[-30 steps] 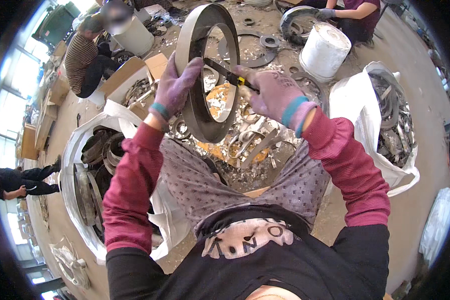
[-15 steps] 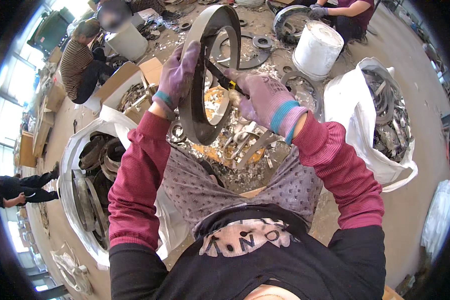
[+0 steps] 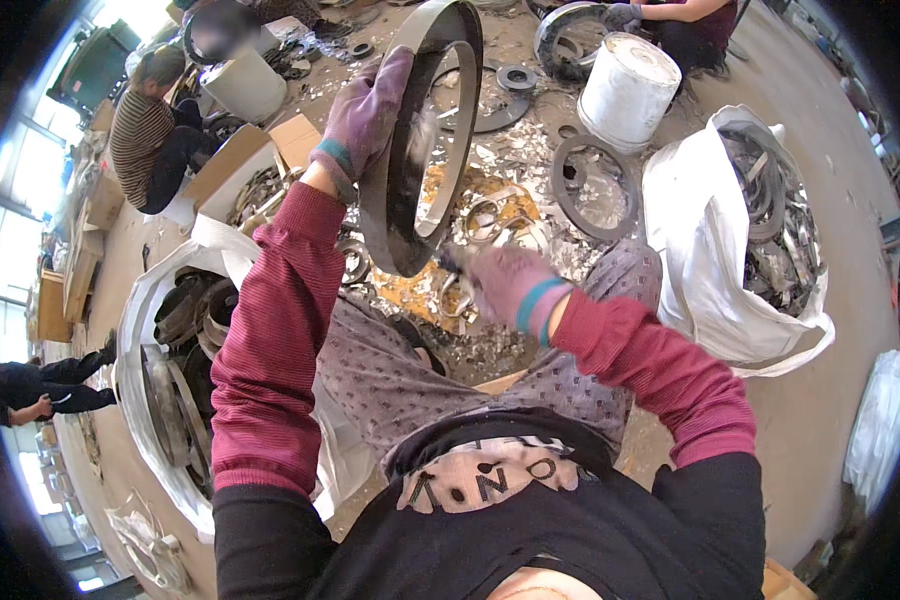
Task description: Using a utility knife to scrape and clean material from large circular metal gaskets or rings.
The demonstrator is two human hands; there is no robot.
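Observation:
My left hand, in a purple glove, grips the upper left side of a large dark ring-shaped band. The band stands tilted on edge in the air, over the scrap between my knees. My right hand, gloved too and smeared by motion, is closed around a dark hand tool. Only a blurred end of that tool shows, close to the band's lower right edge; I cannot tell whether they touch. Beneath lie pale strips and flakes on an orange-brown patch.
A white sack of metal-like strips stands at right, and another sack with curved pieces at left. Flat dark rings lie on the floor near a white bucket. Co-workers sit at far left and far right.
My right hand has moved down from the band's middle to its lower edge, taking the tool with it. The band has risen slightly and turned in my left hand.

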